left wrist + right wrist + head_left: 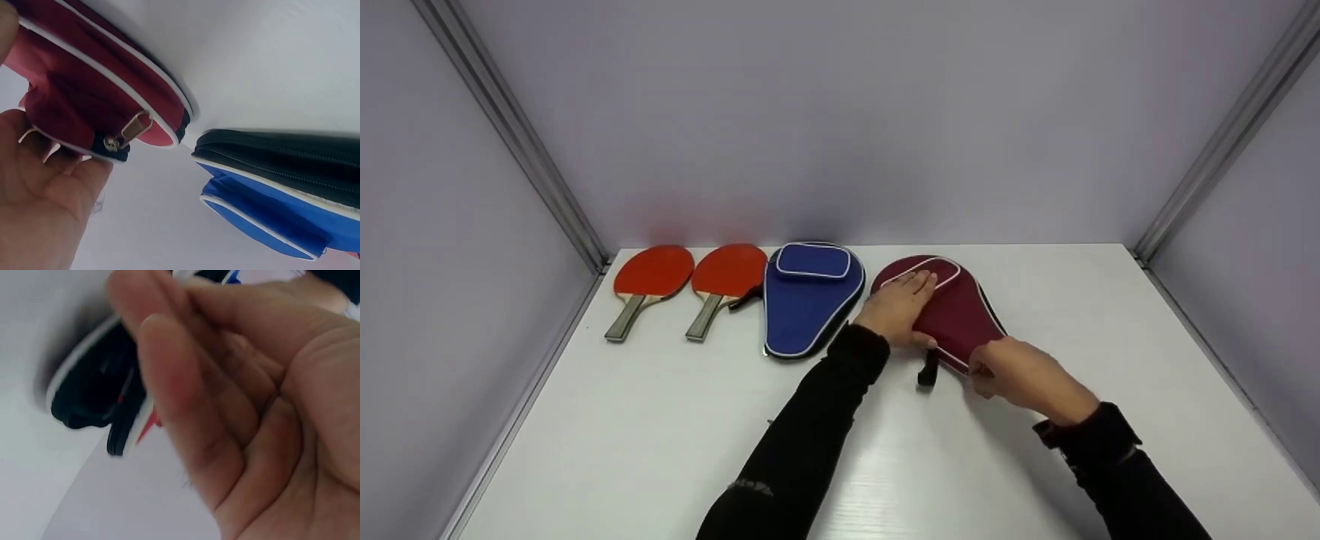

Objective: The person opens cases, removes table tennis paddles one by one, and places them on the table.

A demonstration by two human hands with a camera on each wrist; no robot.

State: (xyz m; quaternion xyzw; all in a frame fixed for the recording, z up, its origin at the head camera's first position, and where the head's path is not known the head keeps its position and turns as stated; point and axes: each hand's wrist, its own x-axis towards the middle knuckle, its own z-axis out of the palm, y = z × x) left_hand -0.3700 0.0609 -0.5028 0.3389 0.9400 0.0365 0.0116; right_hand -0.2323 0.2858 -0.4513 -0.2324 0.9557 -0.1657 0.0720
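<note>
A maroon paddle case [960,319] with white piping lies on the white table, narrow end toward me. My left hand [896,307] rests spread over its front pocket, fingers straight; the left wrist view shows the pocket's metal zipper pull [135,127] beside that hand. At the narrow end, my right hand [1027,375] has curled fingers and pinches at the zipper edge; the fingers hide the pull. In the right wrist view, the case's side gapes, showing a dark interior [93,391]. A black strap [928,371] sticks out between the hands.
Left of the maroon case lies a blue paddle case [810,307], with its black strap [746,298] over one of two red table tennis paddles [727,270]. The other red paddle [654,271] is farthest left. Pale walls [840,135] enclose the table's back and sides.
</note>
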